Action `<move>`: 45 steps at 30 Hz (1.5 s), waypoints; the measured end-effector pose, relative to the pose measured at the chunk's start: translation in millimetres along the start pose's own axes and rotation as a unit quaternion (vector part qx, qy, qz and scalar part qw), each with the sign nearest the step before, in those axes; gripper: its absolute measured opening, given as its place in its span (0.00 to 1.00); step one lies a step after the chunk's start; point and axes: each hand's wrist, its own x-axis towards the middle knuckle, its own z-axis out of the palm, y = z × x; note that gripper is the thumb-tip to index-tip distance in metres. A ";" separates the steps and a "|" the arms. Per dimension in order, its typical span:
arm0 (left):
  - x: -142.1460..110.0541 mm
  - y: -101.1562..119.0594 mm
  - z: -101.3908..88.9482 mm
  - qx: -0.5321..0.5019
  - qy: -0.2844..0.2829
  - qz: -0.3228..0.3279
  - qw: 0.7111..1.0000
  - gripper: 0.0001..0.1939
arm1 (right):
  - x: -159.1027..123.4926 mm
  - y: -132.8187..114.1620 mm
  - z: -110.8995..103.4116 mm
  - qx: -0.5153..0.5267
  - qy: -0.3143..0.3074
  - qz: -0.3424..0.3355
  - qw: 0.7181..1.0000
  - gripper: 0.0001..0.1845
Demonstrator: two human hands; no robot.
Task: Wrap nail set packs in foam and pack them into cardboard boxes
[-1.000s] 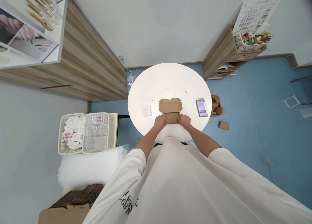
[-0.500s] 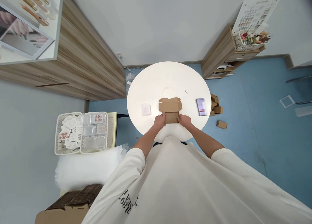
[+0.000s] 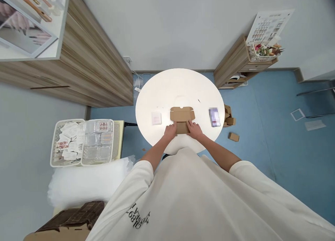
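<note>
Left hand (image 3: pixel 170 131) is closed at the left edge of the cardboard box (image 3: pixel 182 126); right hand (image 3: pixel 194 130) is partly open, fingers resting on the box's right side. Head view: the box lies between the 2 hands on the round table (image 3: pixel 179 85), its flapped lid folded out away from the person. Count on the table: 1 cardboard box, 1 pale square item (image 3: pixel 156 118) left of the hands, 1 purple item (image 3: pixel 214 117) right of them. Count beside the floor carton (image 3: pixel 227 116): 1 small brown box (image 3: pixel 233 137).
</note>
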 end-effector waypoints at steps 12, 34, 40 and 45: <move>-0.1 -100.9 -39.7 -0.198 0.222 -0.327 0.897 0.21 | 6.0 -1.7 0.2 0.026 -0.011 0.016 0.999 0.51; 5.4 -112.8 -44.3 -0.346 0.160 -0.304 0.873 0.18 | 2.4 -5.2 -5.9 -0.013 -0.007 0.016 1.000 0.49; -0.4 -70.8 -67.8 -0.372 0.179 -0.159 0.897 0.18 | 2.3 -2.8 -3.7 0.012 -0.005 0.017 1.000 0.48; 5.6 -15.6 -60.1 -0.232 0.097 -0.057 0.966 0.15 | 1.5 -0.8 0.3 0.069 0.000 0.023 0.997 0.50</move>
